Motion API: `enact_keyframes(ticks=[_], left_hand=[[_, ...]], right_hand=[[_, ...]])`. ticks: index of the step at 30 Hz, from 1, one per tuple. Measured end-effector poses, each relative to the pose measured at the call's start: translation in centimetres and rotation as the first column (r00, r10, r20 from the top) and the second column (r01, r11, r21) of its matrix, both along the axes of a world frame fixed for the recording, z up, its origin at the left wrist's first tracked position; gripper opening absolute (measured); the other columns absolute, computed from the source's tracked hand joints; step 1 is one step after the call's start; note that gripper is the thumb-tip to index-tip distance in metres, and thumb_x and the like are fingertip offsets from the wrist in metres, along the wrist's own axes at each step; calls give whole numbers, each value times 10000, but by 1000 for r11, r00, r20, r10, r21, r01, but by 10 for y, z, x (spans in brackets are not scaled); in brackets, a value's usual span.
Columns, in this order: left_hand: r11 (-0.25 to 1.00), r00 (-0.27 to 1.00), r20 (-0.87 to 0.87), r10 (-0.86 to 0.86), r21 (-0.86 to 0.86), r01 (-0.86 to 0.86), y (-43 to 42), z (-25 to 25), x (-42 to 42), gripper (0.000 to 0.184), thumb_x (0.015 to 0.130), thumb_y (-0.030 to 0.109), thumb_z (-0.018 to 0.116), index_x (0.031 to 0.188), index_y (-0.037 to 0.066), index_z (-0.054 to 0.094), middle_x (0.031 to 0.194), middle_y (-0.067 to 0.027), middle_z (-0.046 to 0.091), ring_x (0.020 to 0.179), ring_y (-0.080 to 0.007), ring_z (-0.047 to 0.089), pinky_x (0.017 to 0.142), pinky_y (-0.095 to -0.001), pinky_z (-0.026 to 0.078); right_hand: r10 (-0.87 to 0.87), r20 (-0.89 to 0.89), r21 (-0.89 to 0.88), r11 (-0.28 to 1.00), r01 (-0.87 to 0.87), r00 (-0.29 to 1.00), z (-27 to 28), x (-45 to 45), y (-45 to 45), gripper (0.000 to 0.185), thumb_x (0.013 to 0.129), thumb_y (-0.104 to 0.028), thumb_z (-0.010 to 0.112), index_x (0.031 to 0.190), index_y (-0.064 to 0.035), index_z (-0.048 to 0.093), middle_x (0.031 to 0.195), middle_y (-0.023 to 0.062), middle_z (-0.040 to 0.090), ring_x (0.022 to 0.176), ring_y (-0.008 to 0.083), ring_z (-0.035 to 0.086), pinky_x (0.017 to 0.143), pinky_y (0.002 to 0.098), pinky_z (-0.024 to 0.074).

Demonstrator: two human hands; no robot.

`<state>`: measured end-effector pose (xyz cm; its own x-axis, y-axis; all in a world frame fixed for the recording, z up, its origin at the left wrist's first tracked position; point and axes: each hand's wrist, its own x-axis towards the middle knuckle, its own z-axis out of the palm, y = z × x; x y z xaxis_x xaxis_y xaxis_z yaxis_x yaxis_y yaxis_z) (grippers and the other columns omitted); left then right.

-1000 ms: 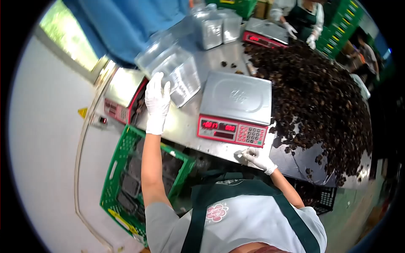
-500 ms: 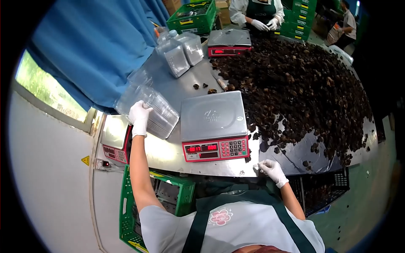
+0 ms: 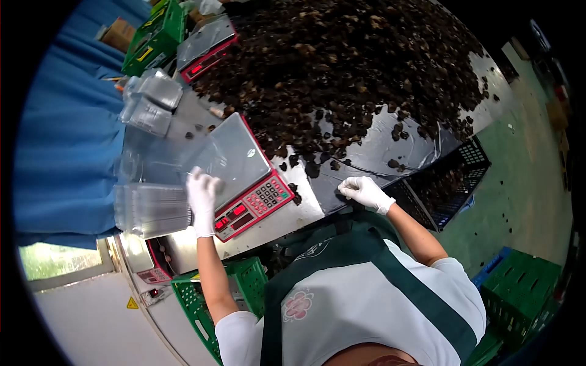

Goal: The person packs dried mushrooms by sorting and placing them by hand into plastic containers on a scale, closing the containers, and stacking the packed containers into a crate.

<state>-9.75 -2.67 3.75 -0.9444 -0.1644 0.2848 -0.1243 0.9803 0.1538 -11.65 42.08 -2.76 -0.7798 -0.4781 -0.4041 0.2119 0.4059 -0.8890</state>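
Head view shows the tray stack (image 3: 152, 209) beside the left hand (image 3: 203, 201), long axis pointing sideways toward its slightly parted fingers; the right hand (image 3: 367, 194) has fingers together.

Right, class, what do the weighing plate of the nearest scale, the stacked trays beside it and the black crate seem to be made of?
Weighing plate: probably metal, smooth and grey with a soft sheen.
Stacked trays: likely thin clear plastic, see-through with bright glints along the edges.
Black crate: apparently moulded plastic, judging by its regular grid of openings.
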Motion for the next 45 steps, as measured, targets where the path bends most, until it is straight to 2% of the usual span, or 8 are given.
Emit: enact_keyframes(ticks=[1,6,12,17,22,33,39,45], left_hand=[[983,967,254,-2,179,-45,16,-6,0,255,745,247,758,834,49,624,1296,-174,534,1152,-341,507,945,-423,443],[998,922,382,56,-5,-58,69,3,5,395,738,368,762,897,38,616,1293,-212,539,1120,-366,527,959,-422,428],[953,980,-64,-189,226,199,167,1,4,615,732,330,780,1227,49,549,1411,-226,408,1300,-374,397,1085,-463,301],[927,958,227,-177,364,85,262,-79,3,942,681,375,809,1428,57,331,1515,-235,204,1382,-429,225,1126,-489,221],[965,960,270,-72,262,-1,303,-118,-48,1167,655,570,768,1504,91,126,1549,-250,23,1392,-489,122,1112,-593,148],[905,891,164,-423,39,423,353,-120,-186,883,698,665,647,1437,258,386,1557,-143,161,1406,-435,137,1083,-657,121],[904,908,-15,-419,-104,415,297,-121,-238,350,783,383,683,1025,130,694,1455,-98,380,1359,-396,278,1044,-679,193],[912,914,-35,-403,-102,398,272,-94,-232,343,773,387,721,1001,131,703,1449,-95,398,1377,-388,263,1073,-646,169]], right_hand=[[-9,-5,3,1000,9,1000,0,-2,7,245,880,-225,627,983,-7,670,838,69,691,746,120,614,725,265,491],[-98,8,26,995,98,995,-12,-15,46,242,878,-231,617,982,-21,676,769,64,662,719,115,589,705,273,482],[-259,-226,142,945,295,939,-14,-38,89,268,810,-227,690,1013,-52,676,831,99,685,734,145,628,730,276,510],[-106,-643,478,719,505,759,-31,-55,140,897,653,-355,821,1371,-41,384,1398,207,430,1174,348,528,927,386,476],[-229,-638,529,563,635,735,-30,-87,170,1059,630,-353,836,1454,-60,239,1496,215,268,1189,388,498,894,418,494],[-166,-656,532,591,607,736,-40,-187,173,1074,600,-362,856,1465,-153,255,1411,274,368,1090,415,536,823,440,527],[-116,-594,460,763,454,796,-39,-205,123,961,614,-377,832,1416,-157,351,1332,219,432,1146,388,516,881,441,507],[-7,-477,236,962,136,879,-37,-204,83,780,696,-336,794,1375,-159,453,1477,167,362,982,277,621,887,350,503]])
